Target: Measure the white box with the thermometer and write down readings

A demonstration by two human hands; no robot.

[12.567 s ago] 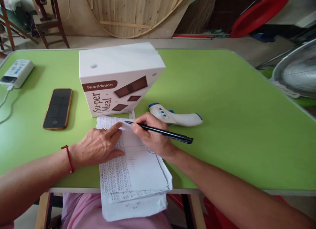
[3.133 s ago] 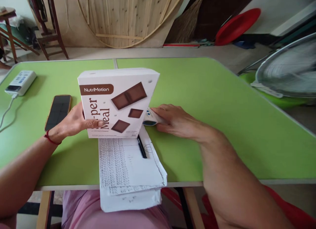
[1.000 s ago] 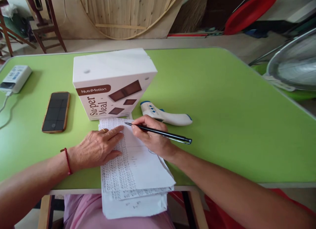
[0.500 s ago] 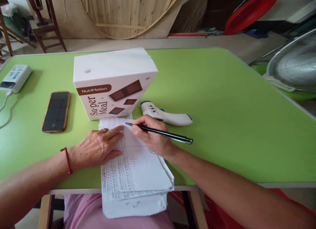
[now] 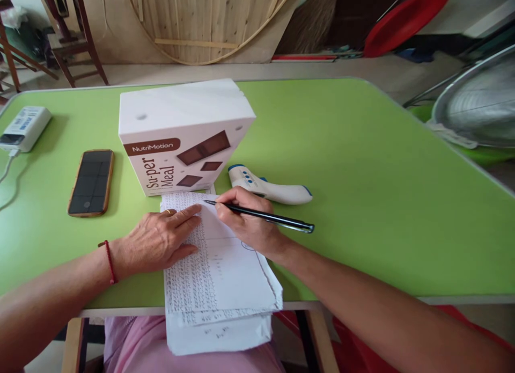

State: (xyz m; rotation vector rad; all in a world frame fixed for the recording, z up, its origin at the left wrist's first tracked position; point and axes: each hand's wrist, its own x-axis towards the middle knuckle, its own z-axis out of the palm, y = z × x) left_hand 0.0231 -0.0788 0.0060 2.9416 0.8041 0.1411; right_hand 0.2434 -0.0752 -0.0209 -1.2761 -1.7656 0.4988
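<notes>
Sheets of paper (image 5: 237, 276), partly filled with rows of small handwriting, lie at the table's front edge and overhang it. My left hand (image 5: 164, 236) rests on the written left part, fingers stretched out, with a ring on one finger and a red cord at the wrist. In my right hand (image 5: 253, 222) is a black pen (image 5: 277, 219), pinched near its tip, which points left at the upper part of the page. Whether the tip touches the paper I cannot tell. Just behind the hand lies a white and blue infrared thermometer (image 5: 277, 190).
Behind the papers stands a white NutriMotion box (image 5: 185, 142). A phone (image 5: 92, 182) lies to its left, and a white power bank (image 5: 26, 127) with a cable sits at the far left of the green table (image 5: 382, 201). A metal basin (image 5: 478, 104) is beyond the right edge.
The whole view has shifted very slightly. Both hands and the pen keep the same place on the paper.
</notes>
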